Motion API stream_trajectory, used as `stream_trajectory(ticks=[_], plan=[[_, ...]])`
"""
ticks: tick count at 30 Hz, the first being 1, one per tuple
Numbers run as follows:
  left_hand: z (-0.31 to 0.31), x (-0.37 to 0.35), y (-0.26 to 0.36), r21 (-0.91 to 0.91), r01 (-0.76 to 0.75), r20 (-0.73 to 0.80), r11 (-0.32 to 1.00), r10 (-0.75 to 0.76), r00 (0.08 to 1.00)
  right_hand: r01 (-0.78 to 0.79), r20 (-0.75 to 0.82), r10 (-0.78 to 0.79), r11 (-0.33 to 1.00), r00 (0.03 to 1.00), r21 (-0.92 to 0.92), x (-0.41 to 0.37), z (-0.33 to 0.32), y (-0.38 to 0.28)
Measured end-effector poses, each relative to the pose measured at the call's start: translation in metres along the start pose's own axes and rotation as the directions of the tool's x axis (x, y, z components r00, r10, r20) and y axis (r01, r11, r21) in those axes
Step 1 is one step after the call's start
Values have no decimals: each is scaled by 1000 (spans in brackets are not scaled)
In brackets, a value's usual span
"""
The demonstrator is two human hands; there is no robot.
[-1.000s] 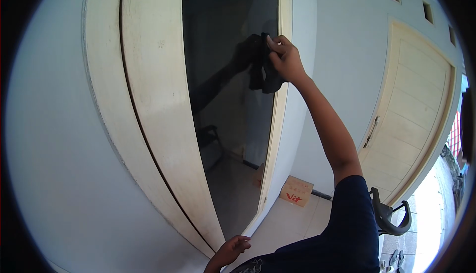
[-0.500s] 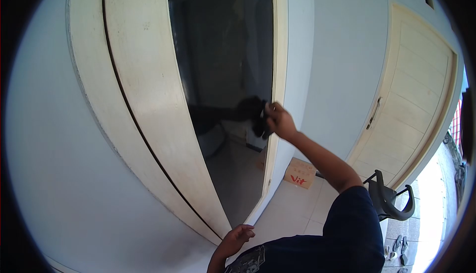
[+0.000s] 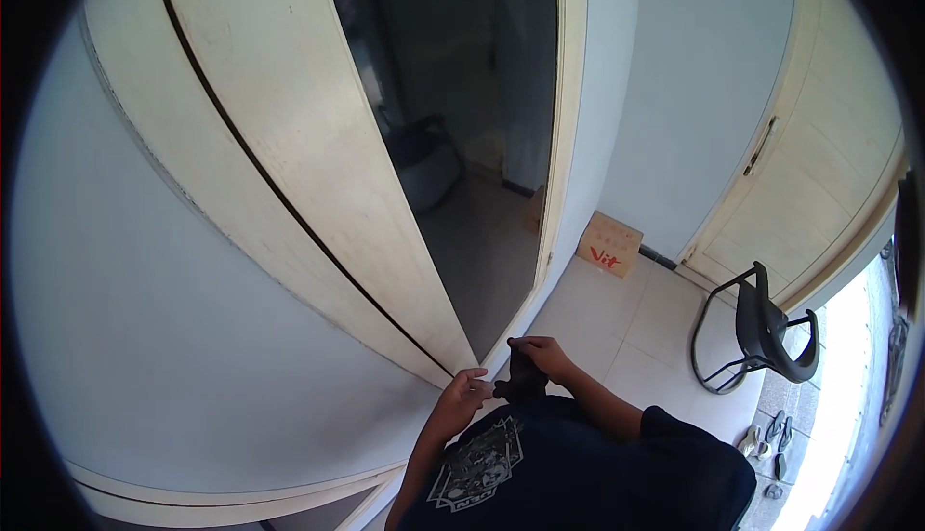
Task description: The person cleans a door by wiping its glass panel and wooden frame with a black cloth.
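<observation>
A dark cloth (image 3: pixel 526 377) hangs bunched in front of my chest. My right hand (image 3: pixel 545 358) pinches its upper edge between thumb and fingers. To the left, my left hand (image 3: pixel 466 396) is half curled with fingers apart, its fingertips right beside the cloth's left corner. Beyond both hands stands a tall dark glass pane (image 3: pixel 472 126) in a cream wooden frame (image 3: pixel 395 165). The glass reflects a chair and the box.
A cardboard box (image 3: pixel 609 245) with red lettering sits on the tiled floor against the wall. Right of it are a cream door (image 3: pixel 819 146), a black chair (image 3: pixel 761 324) and several pieces of footwear (image 3: pixel 779 432) near the bright outdoor edge.
My right hand has come down from the glass's right edge to my chest, bringing the cloth along. My left hand has risen slightly beside it. The view has tilted downward.
</observation>
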State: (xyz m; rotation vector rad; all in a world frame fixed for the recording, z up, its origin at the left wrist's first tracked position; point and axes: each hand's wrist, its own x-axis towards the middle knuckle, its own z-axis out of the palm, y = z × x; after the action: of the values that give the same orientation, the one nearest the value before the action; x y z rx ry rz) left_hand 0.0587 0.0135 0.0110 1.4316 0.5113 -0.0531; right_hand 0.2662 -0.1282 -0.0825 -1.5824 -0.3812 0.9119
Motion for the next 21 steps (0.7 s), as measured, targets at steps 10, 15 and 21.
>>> stream_trajectory(ticks=[10, 15, 21], plan=[[-10, -35, -28, 5, 20, -29, 1000, -19, 999, 704, -463, -765, 621, 448, -344, 54, 9, -260], [-18, -54, -41, -19, 9, -86, 1000, -11, 996, 823, -393, -916, 289, 88, -489, 42, 70, -359], [-22, -73, -48, -71, 0, -153, 997, -10, 988, 944, 7, -981, 183, 192, -275, -7, 63, -330]])
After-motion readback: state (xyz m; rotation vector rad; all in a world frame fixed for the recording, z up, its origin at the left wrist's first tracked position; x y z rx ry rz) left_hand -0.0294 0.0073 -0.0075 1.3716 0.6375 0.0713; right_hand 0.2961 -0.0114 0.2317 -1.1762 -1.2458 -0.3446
